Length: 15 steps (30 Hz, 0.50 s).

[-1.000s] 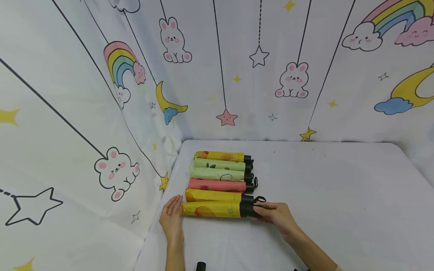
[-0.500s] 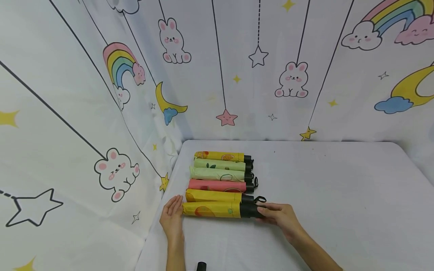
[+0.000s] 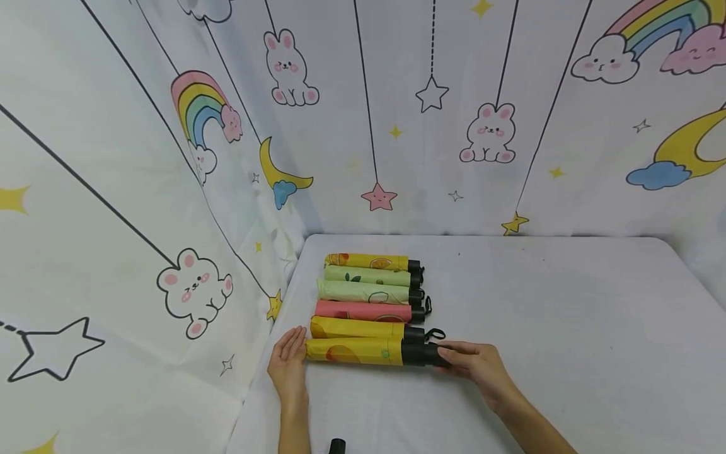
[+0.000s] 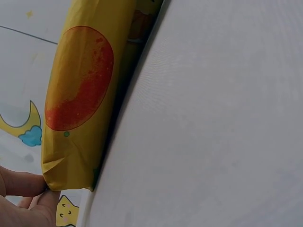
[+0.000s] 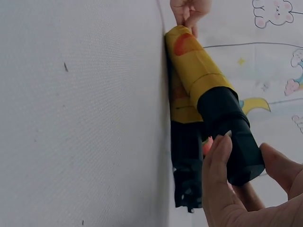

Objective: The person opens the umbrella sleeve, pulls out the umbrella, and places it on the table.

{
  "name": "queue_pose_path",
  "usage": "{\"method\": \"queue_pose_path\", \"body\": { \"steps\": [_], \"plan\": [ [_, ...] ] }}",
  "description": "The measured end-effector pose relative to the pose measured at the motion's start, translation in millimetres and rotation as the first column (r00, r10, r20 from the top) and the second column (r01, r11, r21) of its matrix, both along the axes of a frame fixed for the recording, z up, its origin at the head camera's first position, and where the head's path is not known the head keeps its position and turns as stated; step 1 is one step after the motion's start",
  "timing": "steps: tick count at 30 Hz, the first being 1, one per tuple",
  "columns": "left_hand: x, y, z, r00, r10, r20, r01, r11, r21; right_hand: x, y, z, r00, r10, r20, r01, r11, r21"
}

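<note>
A yellow folding umbrella (image 3: 363, 351) with a fruit print lies at the front of a row of several folding umbrellas. My right hand (image 3: 479, 369) grips its black handle (image 5: 227, 113) between thumb and fingers, seen close in the right wrist view. At the opposite end, my left hand (image 3: 288, 362) pinches the corner of the yellow fabric; the left wrist view shows thumb and fingertip there beside the orange fruit picture (image 4: 80, 78). Directly behind lies another yellow umbrella (image 3: 357, 327), its black wrist loop (image 3: 435, 333) near my right fingers.
Farther back in the row come a red umbrella (image 3: 363, 310), two pale green umbrellas (image 3: 363, 291) and a yellow one (image 3: 365, 260). A black cylindrical end (image 3: 337, 446) shows at the bottom edge. Behind the white table (image 3: 567, 340) hangs a printed curtain (image 3: 340, 139).
My right hand has moved a little to the right with the handle, and more black shows beyond the yellow fabric. My left hand has stayed at the fabric's end.
</note>
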<state>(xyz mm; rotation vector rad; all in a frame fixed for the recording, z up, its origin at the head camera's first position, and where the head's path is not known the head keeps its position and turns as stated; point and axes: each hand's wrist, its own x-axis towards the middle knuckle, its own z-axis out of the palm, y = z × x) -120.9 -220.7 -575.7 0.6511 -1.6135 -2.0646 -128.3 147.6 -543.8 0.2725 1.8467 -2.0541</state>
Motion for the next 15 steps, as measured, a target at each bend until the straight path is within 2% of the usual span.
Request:
{"method": "queue_pose_path", "body": {
  "steps": [8, 15],
  "plan": [
    [0.5, -0.7, -0.2, 1.0, -0.002, 0.01, 0.002, 1.0, -0.005, 2.0, 2.6, -1.5, 1.0, -0.024, 0.017, 0.024, 1.0, -0.005],
    [1.1, -2.0, 1.2, 1.0, -0.001, 0.014, 0.001, 1.0, -0.014, 4.6, 8.3, -2.3, 1.0, -0.006, 0.005, 0.006, 1.0, -0.002]
  ]
}}
